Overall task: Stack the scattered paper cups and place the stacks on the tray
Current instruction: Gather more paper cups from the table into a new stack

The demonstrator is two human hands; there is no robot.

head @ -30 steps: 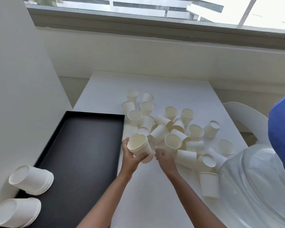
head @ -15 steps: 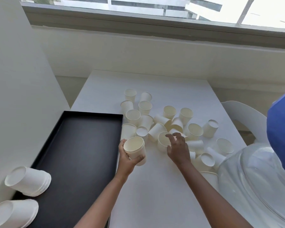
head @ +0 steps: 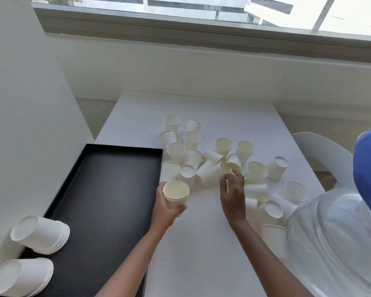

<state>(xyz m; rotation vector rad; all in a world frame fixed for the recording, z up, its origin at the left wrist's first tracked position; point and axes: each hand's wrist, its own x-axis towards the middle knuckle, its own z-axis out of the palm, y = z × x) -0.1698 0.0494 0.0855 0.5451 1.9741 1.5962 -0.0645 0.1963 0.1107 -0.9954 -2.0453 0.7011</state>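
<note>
Beside black tray (head: 107, 189), plain white cups (head: 175, 149)

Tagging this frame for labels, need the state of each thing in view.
Left hand: grips held cup, which is upright, mouth up.
Right hand: pinches tipped cup in the pile.
Loose cups: scattered on table; some upright, some upside down, some on their sides.
Tray: carries two stacks at its near end.
Stacks: lying on their sides.
</note>
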